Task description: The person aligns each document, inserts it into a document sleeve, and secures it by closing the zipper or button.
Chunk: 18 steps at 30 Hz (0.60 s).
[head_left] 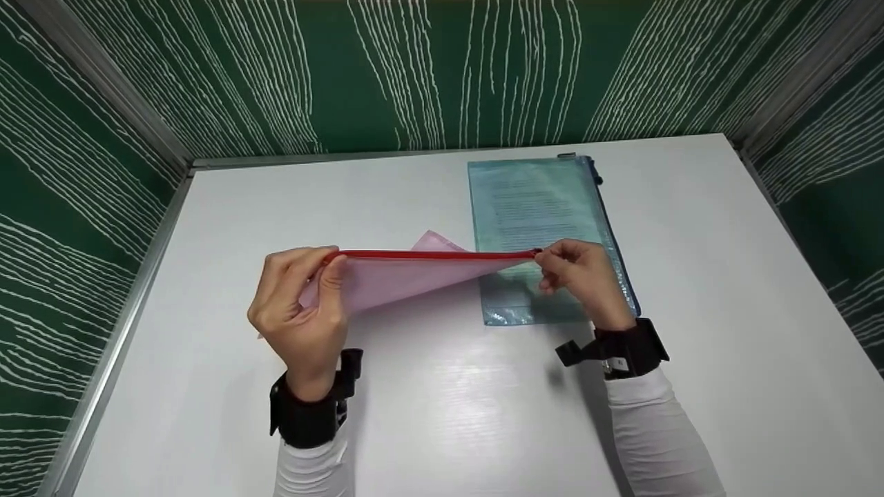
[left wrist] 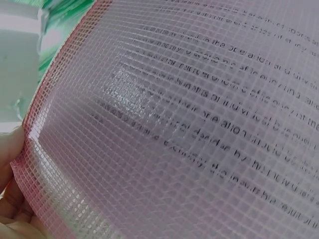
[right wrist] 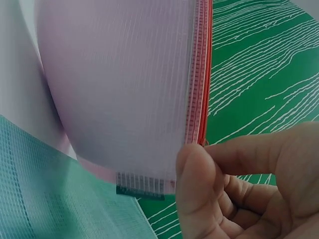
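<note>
A pink mesh zipper pouch (head_left: 394, 279) is held up above the white table, its red zipper (head_left: 435, 255) stretched level between both hands. My left hand (head_left: 300, 304) grips the zipper's left end between thumb and fingers. At the right end, my right hand (head_left: 583, 276) pinches the zipper corner near the pull; in the right wrist view its thumb and forefinger meet there. Printed text shows through the mesh (left wrist: 199, 109) in the left wrist view. A small dark label (right wrist: 139, 185) sits by the pouch's edge in the right wrist view.
A blue-green mesh zipper pouch (head_left: 532, 207) with a printed sheet inside lies on the white table (head_left: 442, 414), partly beneath my right hand. Green panels with white lines (head_left: 449, 76) stand around the table's back and sides.
</note>
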Each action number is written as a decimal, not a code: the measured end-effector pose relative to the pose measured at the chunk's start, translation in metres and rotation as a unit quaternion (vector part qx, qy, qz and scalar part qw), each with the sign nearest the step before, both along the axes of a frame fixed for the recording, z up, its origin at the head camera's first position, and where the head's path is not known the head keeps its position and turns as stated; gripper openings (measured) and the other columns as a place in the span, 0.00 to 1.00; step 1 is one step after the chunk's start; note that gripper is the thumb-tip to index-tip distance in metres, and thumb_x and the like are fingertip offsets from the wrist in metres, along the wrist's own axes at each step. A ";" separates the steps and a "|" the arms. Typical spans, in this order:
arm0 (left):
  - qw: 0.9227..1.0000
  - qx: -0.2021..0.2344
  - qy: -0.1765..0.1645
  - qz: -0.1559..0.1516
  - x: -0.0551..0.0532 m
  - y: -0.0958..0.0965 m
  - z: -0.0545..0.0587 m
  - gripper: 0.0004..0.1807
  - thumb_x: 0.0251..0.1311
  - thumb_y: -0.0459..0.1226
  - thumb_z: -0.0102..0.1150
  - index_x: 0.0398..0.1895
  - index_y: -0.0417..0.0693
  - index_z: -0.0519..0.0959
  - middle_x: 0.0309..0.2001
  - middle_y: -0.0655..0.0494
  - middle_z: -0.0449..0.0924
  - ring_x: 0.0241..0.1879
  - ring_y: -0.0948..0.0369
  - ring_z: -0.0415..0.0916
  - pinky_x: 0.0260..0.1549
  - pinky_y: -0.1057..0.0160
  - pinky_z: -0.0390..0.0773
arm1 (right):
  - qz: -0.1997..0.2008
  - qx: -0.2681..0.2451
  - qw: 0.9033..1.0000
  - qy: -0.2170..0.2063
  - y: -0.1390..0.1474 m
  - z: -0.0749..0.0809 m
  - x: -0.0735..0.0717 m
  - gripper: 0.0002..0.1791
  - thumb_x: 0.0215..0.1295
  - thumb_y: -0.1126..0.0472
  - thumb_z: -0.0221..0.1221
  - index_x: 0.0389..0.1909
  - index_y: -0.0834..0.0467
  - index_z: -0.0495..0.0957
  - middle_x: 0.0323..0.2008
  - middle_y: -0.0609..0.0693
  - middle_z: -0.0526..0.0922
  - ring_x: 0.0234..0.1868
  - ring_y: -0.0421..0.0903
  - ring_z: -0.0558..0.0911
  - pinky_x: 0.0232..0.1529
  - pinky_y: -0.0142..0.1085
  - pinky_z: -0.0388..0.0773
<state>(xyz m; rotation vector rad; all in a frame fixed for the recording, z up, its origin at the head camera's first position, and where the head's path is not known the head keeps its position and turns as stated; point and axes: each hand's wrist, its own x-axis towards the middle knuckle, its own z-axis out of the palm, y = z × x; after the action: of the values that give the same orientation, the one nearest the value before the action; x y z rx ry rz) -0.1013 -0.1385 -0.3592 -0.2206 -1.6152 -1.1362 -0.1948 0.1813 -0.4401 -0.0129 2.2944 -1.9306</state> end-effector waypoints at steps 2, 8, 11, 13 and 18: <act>1.000 0.001 0.003 0.005 0.000 0.000 0.000 0.09 0.47 0.19 0.75 0.31 0.35 0.89 0.29 0.44 0.83 0.33 0.61 0.78 0.38 0.70 0.76 | 0.000 -0.010 1.000 0.003 0.000 -0.002 0.000 0.12 0.71 0.65 0.63 0.40 0.74 0.79 0.24 0.51 0.79 0.22 0.41 0.82 0.28 0.34 0.83; 1.000 0.002 0.007 0.006 0.000 0.000 -0.001 0.09 0.46 0.19 0.75 0.31 0.35 0.89 0.29 0.44 0.83 0.33 0.61 0.78 0.37 0.70 0.76 | -0.002 -0.023 1.000 0.008 -0.001 -0.004 -0.001 0.14 0.71 0.66 0.63 0.40 0.77 0.77 0.23 0.51 0.78 0.21 0.41 0.82 0.26 0.32 0.82; 1.000 0.003 0.009 0.006 0.000 0.000 -0.001 0.09 0.46 0.19 0.75 0.30 0.35 0.88 0.29 0.44 0.83 0.33 0.60 0.78 0.37 0.70 0.76 | -0.002 -0.021 1.000 0.007 -0.001 -0.004 -0.001 0.13 0.71 0.66 0.63 0.40 0.76 0.78 0.23 0.51 0.79 0.21 0.41 0.82 0.26 0.32 0.82; 1.000 0.003 0.009 0.006 0.000 0.000 -0.002 0.09 0.46 0.19 0.75 0.31 0.35 0.88 0.29 0.43 0.83 0.33 0.60 0.78 0.37 0.70 0.76 | -0.001 -0.021 1.000 0.005 0.000 -0.004 -0.001 0.12 0.71 0.66 0.63 0.40 0.75 0.79 0.24 0.51 0.79 0.21 0.41 0.82 0.27 0.32 0.82; 1.000 0.004 0.010 0.012 0.000 0.000 -0.002 0.08 0.47 0.20 0.75 0.31 0.35 0.88 0.29 0.44 0.83 0.33 0.60 0.78 0.37 0.70 0.76 | -0.001 -0.021 1.000 0.002 0.001 -0.005 -0.002 0.11 0.71 0.66 0.63 0.40 0.74 0.79 0.24 0.50 0.79 0.21 0.41 0.82 0.27 0.33 0.83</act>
<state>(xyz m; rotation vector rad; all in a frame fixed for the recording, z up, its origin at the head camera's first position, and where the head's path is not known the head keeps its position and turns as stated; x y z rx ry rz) -0.1011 -0.1388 -0.3610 -0.2065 -1.5919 -1.1191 -0.1968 0.1825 -0.4454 -0.0188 2.2561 -1.9818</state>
